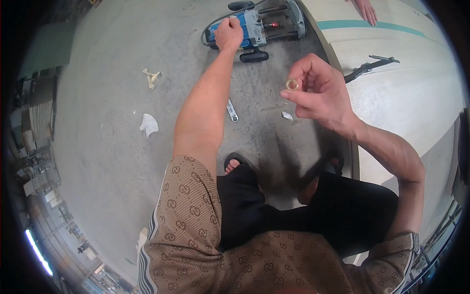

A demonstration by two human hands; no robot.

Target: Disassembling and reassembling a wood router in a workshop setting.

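A blue and grey plunge router [253,28] lies on its side on the concrete floor, its black handles sticking out and a red part showing between its guide rods. My left hand [228,35] is closed on the blue motor housing; its fingertips are partly hidden. Nearer to me, my right hand [320,90] pinches a small brass-coloured ring [292,80] between thumb and forefinger, held up above the floor. A wrench [232,111] lies on the floor, to the right of my left forearm.
On the right stands a pale board [391,103] with a green stripe and a black clamp-like tool [369,67]. Another person's hand [364,11] rests at its far end. Paper scraps [149,125] and a crumpled yellowish piece [151,78] litter the floor [107,161].
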